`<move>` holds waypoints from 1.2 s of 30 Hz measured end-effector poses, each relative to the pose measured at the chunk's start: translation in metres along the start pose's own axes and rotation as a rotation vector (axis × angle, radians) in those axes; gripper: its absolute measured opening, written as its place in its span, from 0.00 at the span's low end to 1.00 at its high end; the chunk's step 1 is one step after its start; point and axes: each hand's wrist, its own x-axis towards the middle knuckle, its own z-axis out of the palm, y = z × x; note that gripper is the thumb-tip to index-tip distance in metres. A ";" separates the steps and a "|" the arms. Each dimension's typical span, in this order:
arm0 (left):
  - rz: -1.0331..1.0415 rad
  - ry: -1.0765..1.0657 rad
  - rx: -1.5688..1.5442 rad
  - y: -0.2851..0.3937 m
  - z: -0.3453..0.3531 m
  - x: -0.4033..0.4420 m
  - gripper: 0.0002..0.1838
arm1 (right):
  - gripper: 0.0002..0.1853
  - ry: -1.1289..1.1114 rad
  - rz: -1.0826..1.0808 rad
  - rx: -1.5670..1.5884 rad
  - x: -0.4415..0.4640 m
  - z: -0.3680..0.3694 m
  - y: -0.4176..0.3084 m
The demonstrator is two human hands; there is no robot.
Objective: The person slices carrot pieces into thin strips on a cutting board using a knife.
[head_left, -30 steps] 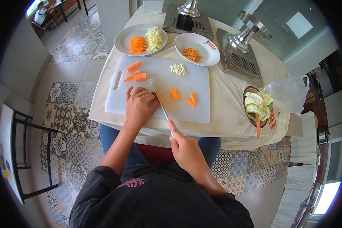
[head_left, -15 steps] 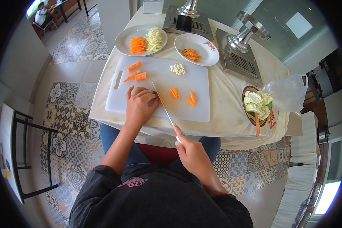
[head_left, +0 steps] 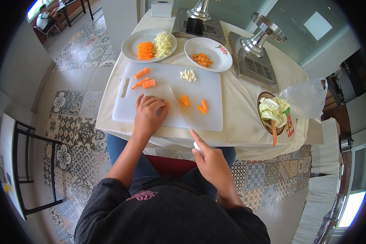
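My right hand [head_left: 211,160] grips the white handle of a kitchen knife [head_left: 179,106], its blade angled over the white cutting board [head_left: 207,120]. With fingers curled, my left hand [head_left: 150,113] presses down on the board left of the blade. A bit of orange carrot shows at its fingertips; the rest is hidden under them. Right of the blade lie thin carrot slices [head_left: 185,100] and two carrot sticks [head_left: 204,105]. Larger carrot chunks [head_left: 142,73] rest at the upper left of the board, and a small heap of chopped white pieces [head_left: 188,75] sits near its top.
Behind the board stand a plate [head_left: 128,51] of shredded carrot and pale shreds, and a flowered bowl [head_left: 219,63] with orange bits. Two metal stoves [head_left: 252,67] are farther back, one bearing a black object. At right are a bowl of cabbage [head_left: 270,107] and a plastic bag [head_left: 309,99].
The knife has shifted slightly right, away from my left fingertips, and my right hand has moved a little right and down. My left hand stays in nearly the same place.
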 end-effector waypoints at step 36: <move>0.177 -0.065 0.005 0.037 0.004 0.035 0.13 | 0.29 0.157 -0.047 -0.276 -0.002 -0.005 0.018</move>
